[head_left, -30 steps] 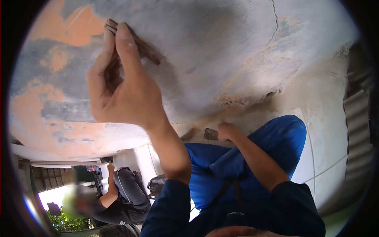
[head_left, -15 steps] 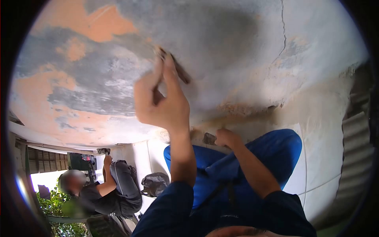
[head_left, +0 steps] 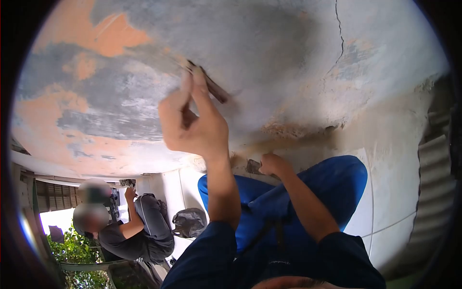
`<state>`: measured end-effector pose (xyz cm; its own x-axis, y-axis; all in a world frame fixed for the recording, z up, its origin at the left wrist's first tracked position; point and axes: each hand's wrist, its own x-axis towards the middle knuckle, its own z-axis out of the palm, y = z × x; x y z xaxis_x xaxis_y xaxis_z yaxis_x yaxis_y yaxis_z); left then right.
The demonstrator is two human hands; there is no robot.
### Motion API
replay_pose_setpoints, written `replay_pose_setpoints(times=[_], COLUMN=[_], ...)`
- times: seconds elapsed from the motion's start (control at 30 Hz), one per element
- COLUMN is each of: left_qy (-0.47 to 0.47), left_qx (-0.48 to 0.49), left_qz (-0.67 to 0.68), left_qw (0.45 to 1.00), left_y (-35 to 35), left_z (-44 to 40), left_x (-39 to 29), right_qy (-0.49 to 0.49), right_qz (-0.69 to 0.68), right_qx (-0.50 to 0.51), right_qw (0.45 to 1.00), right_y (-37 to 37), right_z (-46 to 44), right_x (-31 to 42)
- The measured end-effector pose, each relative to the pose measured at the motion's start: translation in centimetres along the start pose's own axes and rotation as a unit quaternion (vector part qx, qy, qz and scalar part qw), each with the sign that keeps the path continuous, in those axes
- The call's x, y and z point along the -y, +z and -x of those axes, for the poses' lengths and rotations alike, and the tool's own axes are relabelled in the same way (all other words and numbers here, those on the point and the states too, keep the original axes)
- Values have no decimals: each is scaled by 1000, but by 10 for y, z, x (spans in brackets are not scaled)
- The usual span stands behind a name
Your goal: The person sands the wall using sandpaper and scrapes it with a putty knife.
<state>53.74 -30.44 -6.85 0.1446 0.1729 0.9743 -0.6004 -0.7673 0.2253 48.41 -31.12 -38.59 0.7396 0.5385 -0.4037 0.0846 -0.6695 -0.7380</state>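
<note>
The left hand (head_left: 197,127) pinches the scraper (head_left: 215,90) against the wall (head_left: 260,43) – probably light and stiff, best held by its back edge – while the right (head_left: 275,165) grips a trowel (head_left: 253,166) near the trousers (head_left: 332,180).

Held tool (head_left: 217,92) blurred, wall crack (head_left: 342,41) cut off at top

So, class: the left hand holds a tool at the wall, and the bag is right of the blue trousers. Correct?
No: the bag is left of the blue trousers, as the head view shows. The left hand does hold a tool at the wall.
</note>
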Motion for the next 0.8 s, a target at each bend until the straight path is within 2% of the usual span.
replay_pose_setpoints(times=[0.03,0.07,0.13,0.23,0.27,0.33,0.43,0.47,0.53,0.6,0.63,0.67,0.73,0.8], left_qy=[8,-5,-22,-23,38,27,-27,11,-38,16,66,7,25,44], left_qx=[14,2,-58,12,45,-3,-31,-51,-69,-21,23,-4,-7,-43], left_qz=[-80,-75,121,-71,-100,31,-2,9,60,11,-97,75,54,-9], left_qw=[997,997,991,997,993,999,999,999,995,1000,993,997,998,998], left_y=[-5,-1,18,-4,-10,1,5,12,14,0,-10,0,2,7], left_z=[-10,-24,-43,-17,-4,-1,-32,-48,-46,-18,-3,6,-6,-39], left_x=[-4,-8,-24,-8,-4,0,-7,-13,-22,5,2,4,4,5], right_qy=[-7,2,18,17,8,-10,9,15,27,9,-1,-11,-28,-16], right_qz=[-4,-19,-41,-40,-38,-35,-50,-56,-63,-48,-38,-27,-14,-16], right_qx=[1,28,79,88,69,31,74,79,90,52,27,8,-15,5], right_qw=[1000,999,996,995,997,999,996,995,994,998,999,1000,999,1000], right_y=[4,6,-27,-30,-29,-25,-21,-22,-26,-14,-12,-15,-10,-10], right_z=[6,10,26,25,23,25,19,19,24,16,12,10,13,18], right_x=[5,8,24,23,21,18,16,18,21,13,7,3,4,5])
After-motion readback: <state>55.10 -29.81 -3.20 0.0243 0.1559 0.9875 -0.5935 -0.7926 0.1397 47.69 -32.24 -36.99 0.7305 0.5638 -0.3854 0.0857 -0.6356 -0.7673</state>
